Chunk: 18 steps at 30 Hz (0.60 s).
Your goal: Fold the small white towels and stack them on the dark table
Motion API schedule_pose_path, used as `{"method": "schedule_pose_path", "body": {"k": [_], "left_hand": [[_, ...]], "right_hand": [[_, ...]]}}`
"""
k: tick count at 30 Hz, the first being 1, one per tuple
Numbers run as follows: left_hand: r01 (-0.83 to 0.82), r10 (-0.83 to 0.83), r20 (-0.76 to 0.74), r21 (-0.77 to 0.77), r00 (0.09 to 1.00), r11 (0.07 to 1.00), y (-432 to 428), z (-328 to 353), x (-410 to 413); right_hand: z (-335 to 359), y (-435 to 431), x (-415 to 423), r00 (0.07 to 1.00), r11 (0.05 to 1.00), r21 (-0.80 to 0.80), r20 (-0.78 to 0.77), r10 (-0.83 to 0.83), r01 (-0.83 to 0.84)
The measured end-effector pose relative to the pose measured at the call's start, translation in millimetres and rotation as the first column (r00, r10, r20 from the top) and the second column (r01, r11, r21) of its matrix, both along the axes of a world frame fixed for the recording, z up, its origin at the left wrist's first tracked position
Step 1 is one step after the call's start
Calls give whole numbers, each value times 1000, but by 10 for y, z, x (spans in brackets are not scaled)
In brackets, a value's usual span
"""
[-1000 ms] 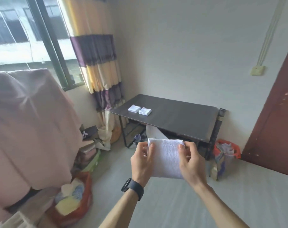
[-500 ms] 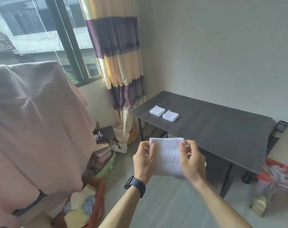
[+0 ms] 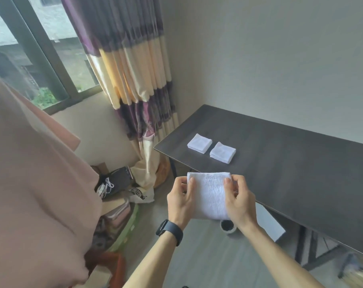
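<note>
Nearest to us, a large pink cloth [image 3: 31,183] fills the left side of the view. Our two bare forearms reach forward, with a black watch [image 3: 170,230] on the left wrist. Our left hand [image 3: 181,201] and right hand [image 3: 242,204] each pinch one side of a folded white towel [image 3: 209,194], thumbs on its front face. We hold it in the air just before the near edge of the dark table [image 3: 290,163]. Farther back, near the table's left end, lie a left stack [image 3: 199,143] and a right stack [image 3: 222,152] of folded towels, a narrow gap between them. Beyond, a purple and cream striped curtain [image 3: 130,69] hangs beside a window [image 3: 52,38].
</note>
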<state>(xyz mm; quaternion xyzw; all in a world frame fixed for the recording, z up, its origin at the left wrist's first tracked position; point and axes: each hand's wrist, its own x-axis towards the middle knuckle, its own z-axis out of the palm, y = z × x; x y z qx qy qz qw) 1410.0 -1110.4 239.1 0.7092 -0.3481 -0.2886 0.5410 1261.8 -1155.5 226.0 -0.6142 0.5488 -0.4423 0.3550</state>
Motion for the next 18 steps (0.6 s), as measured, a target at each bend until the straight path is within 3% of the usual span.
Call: {"method": "schedule_pose_path", "body": {"k": [9,18], "left_hand": [[138,-134,-42,120,990,983,-1574,-391,914],[213,-204,-64,274,977,938,-3262,-993,1488]], "right_hand": [[-402,-1347,858,988,982,110,-30,-152,155],[-1028,-2879,1426,978,946,251,-86,-191,207]]}}
